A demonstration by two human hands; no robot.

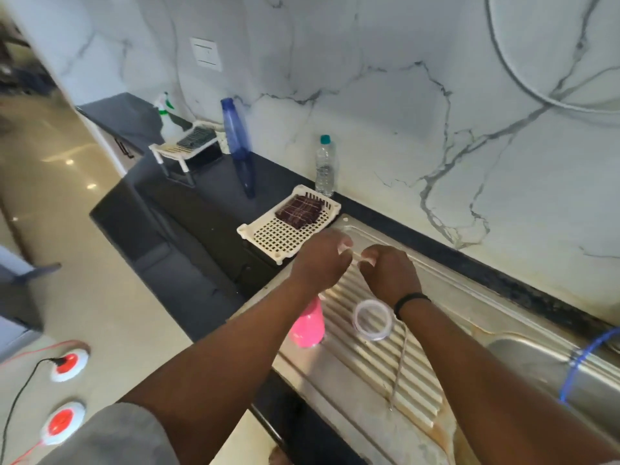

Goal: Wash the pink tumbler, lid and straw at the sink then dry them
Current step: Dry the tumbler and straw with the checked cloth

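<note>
Your left hand [318,260] and right hand [391,273] pinching a clear straw [356,257] between curled fingers over the drainboard [419,380], pink tumbler [308,325] at its left edge, lid [372,319] beside it

A white perforated tray [278,237] sat on the dark worktop [208,209] with a folded maroon cloth [299,211] at its 1 o'clock end. At 1 o'clock from it stood a clear water bottle [325,166]; at 11 o'clock, a blue bottle [237,129], a white rack [184,146] and a spray bottle [168,119].
</note>
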